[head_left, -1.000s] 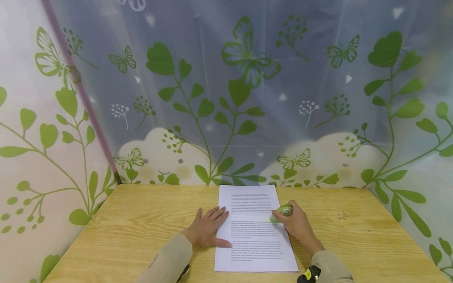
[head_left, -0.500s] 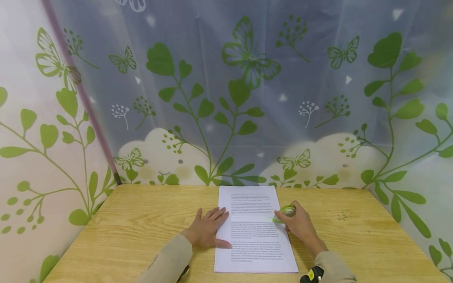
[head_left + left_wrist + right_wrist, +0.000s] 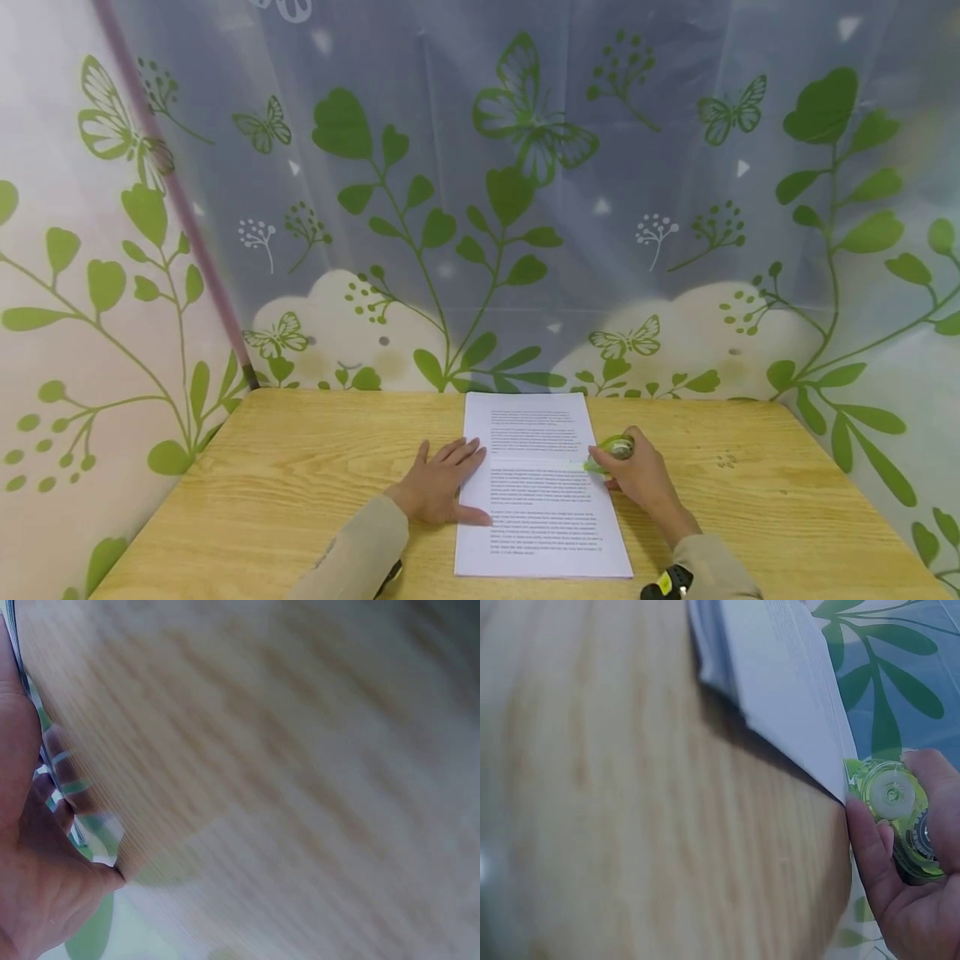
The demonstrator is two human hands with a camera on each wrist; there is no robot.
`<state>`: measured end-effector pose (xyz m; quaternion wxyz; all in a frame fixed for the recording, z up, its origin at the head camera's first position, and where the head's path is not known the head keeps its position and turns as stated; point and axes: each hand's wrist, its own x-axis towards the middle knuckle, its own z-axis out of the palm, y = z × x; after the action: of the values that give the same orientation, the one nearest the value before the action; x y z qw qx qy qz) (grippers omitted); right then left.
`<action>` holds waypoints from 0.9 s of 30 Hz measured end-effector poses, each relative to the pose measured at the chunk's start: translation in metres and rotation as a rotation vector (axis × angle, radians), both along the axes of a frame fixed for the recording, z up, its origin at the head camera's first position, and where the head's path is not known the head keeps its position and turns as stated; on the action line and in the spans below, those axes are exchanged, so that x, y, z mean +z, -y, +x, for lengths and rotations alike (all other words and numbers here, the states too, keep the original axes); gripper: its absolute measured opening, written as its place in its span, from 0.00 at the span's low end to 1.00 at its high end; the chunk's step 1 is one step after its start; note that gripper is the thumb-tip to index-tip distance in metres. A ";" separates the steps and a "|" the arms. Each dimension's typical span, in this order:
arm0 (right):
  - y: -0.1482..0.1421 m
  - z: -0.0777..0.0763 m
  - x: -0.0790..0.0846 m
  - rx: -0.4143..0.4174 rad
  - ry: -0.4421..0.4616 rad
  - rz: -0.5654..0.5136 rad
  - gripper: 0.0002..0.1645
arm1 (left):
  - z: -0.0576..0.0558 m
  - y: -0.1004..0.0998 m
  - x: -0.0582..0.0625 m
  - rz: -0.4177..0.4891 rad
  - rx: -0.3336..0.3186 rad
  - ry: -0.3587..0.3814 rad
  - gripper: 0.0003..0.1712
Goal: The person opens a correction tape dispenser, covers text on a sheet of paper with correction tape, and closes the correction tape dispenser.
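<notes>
A stack of printed paper point(image 3: 540, 492) lies on the wooden table, its text in blocks with a blank band between them. My left hand point(image 3: 438, 485) rests flat on the stack's left edge, fingers spread and thumb out over the sheet. Near the right edge, my right hand point(image 3: 643, 475) grips a green see-through correction tape dispenser point(image 3: 619, 448) between thumb and fingers. The dispenser's tip is right at the sheet, level with the blank band. In the right wrist view, the round reels of the correction tape dispenser point(image 3: 892, 793) show through its case beside the paper's edge.
The light wooden table point(image 3: 315, 467) reaches back to a curtain point(image 3: 420, 208) printed with leaves and butterflies. Dark marks point(image 3: 726, 460) show on the wood to the right of the paper. A band with a black and yellow device point(image 3: 666, 582) circles the right wrist.
My right hand has slid a little to the right with the correction tape dispenser, toward the sheet's right edge. My left hand has stayed in place on the paper.
</notes>
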<state>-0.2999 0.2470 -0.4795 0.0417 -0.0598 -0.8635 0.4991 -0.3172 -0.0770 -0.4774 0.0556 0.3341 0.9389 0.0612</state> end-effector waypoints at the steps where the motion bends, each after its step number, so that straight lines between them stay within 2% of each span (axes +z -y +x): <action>1: -0.001 0.000 0.000 -0.003 0.002 -0.003 0.24 | 0.000 0.000 -0.001 0.002 0.000 0.000 0.60; 8: -0.004 -0.001 -0.004 -0.006 -0.007 -0.057 0.26 | -0.003 0.001 -0.005 0.009 -0.009 -0.013 0.60; 15: -0.014 0.004 -0.013 -0.152 -0.022 -0.430 0.40 | 0.002 0.001 0.002 0.011 -0.013 0.011 0.59; 18: -0.012 0.006 -0.012 -0.190 -0.048 -0.511 0.42 | 0.003 0.002 0.002 0.007 -0.008 0.010 0.59; 23: 0.001 0.008 -0.006 -0.197 -0.083 -0.570 0.43 | 0.003 0.001 0.002 0.009 -0.010 0.012 0.59; 27: 0.023 0.009 0.000 -0.200 -0.095 -0.547 0.48 | 0.001 0.000 -0.001 0.018 -0.022 0.003 0.59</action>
<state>-0.2908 0.2236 -0.4795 0.1133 -0.1301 -0.6839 0.7089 -0.3166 -0.0771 -0.4781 0.0548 0.3448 0.9345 0.0694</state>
